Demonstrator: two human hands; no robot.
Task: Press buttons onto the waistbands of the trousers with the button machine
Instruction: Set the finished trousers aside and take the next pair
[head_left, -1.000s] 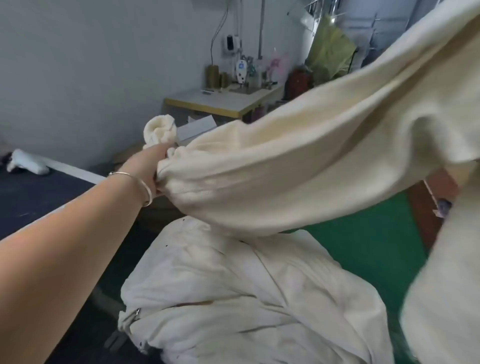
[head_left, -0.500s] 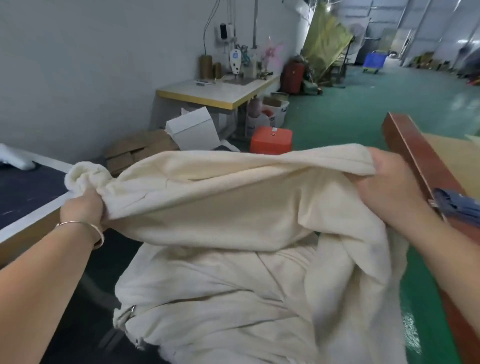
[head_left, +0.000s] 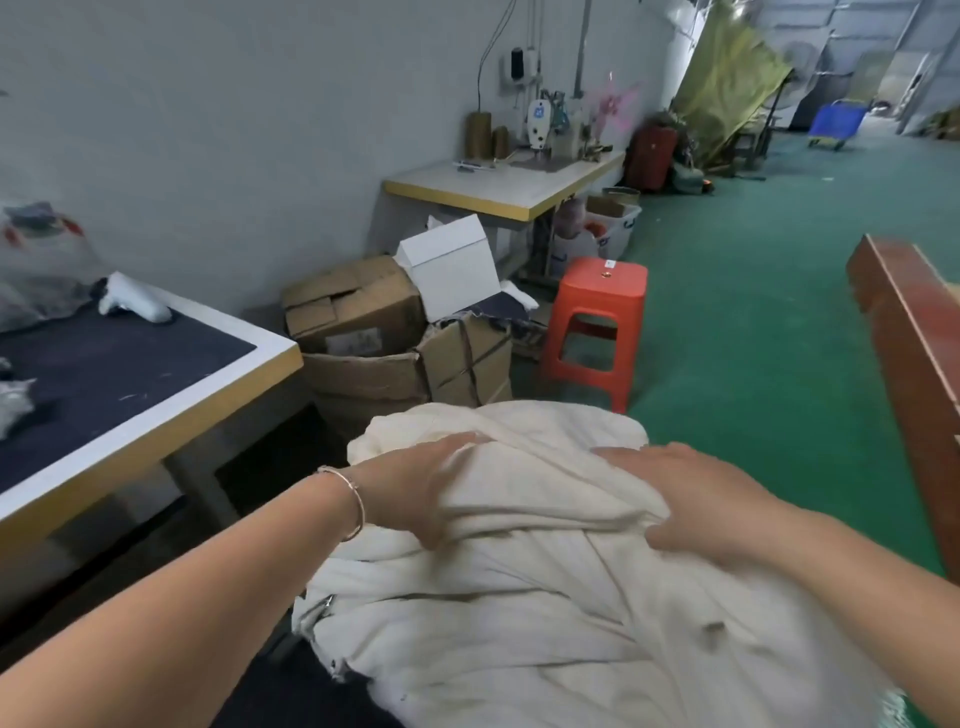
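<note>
**Two hands flat on the pile; no button machine in view**

Both hands rest on top of a heap of cream cotton trousers (head_left: 519, 597) in the near foreground. Left hand (head_left: 415, 488), thin metal bangle (head_left: 353, 499) on the wrist, lies palm down with its fingers stretched out over a fold, pressing rather than gripping. Right hand (head_left: 691, 499) is likewise palm down, fingers straight and close together, with cloth bunched under the palm. Motion blur softens both, so the thumbs cannot be read.

Risks, judged from this layout:
- The heap is loose and many-layered. Any lift from here may drag up neighbouring garments, or bring up a leg instead of a waistband; no waistband can be picked out in the folds.
- A small metal fitting (head_left: 327, 603) shows at the heap's left edge; it could snag when cloth is pulled across it.
- The heap's far edge hangs near the green floor (head_left: 753, 364); a hard push could tip pieces off onto it.

Beyond, left: a dark-topped worktable with yellow edge (head_left: 156, 374). Further: brown cardboard boxes (head_left: 363, 332), an orange plastic stool (head_left: 597, 322), then a sewing table (head_left: 509, 187) by the wall.
</note>
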